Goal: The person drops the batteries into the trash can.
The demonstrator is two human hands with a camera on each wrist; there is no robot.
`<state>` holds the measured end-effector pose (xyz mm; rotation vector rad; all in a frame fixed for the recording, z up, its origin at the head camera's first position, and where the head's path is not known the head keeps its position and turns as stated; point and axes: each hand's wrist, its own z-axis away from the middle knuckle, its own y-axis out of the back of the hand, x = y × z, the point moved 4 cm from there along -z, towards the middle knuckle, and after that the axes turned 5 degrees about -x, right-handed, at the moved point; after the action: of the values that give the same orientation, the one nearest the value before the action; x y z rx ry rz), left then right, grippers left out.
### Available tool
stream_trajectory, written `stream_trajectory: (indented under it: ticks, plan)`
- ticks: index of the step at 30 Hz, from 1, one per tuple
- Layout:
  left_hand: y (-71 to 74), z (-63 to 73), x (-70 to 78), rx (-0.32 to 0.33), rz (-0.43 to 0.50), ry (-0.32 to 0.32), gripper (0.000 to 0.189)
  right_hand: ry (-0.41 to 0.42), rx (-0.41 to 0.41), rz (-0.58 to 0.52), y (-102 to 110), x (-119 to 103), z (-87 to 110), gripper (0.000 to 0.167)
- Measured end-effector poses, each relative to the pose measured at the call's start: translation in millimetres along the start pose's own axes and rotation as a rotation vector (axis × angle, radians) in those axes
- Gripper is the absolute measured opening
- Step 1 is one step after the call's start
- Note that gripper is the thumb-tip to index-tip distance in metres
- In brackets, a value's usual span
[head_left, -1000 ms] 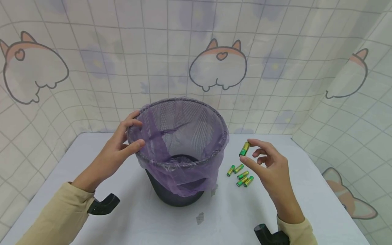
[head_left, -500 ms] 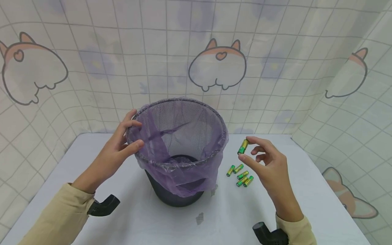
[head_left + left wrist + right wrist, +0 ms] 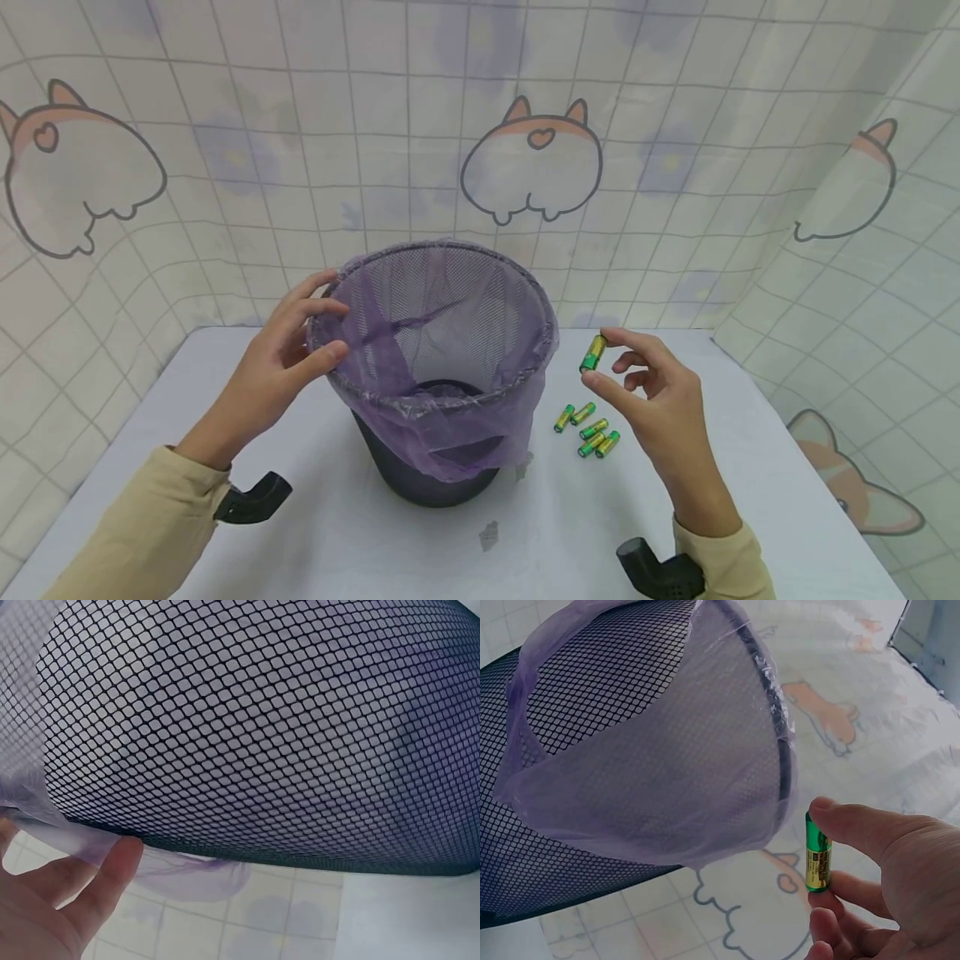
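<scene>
A black mesh trash can [image 3: 423, 475] stands on the table, lined with a purple plastic bag [image 3: 480, 446] folded down over its rim. My left hand [image 3: 273, 362] grips the can's rim at its left side, thumb and fingers over the bag's edge. Between the thumb and index finger of my right hand [image 3: 663, 400] a green and gold battery [image 3: 593, 353] is pinched by its ends. It is held in the air just right of the can, tilted in the head view, and also shows in the right wrist view. Several like batteries [image 3: 595, 429] lie on the table below that hand.
The white table [image 3: 562, 542] has a small grey patch [image 3: 489, 536] in front of the can. A pale checked curtain [image 3: 405, 125] with cartoon animals surrounds the back and sides. A black camera mount sits on each wrist.
My right hand, with the battery in its pinch, has risen slightly and drifted left toward the can. My left hand stays at the rim with only a small shift.
</scene>
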<state>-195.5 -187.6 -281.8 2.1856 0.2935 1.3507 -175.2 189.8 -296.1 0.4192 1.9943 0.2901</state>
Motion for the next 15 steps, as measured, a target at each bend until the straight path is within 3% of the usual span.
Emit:
stream_trajectory:
  ticks: [6,15]
  plan:
    - [-1.2,-0.6,-2.3,-0.01,-0.042,-0.007,0.033,-0.004,0.002,0.003,-0.7,-1.2,-0.9,0.048]
    - [-6.3,-1.3,-3.9,-0.023,0.037,-0.057,0.032,0.042,-0.01,-0.018,-4.7,-10.7,-5.0,0.048]
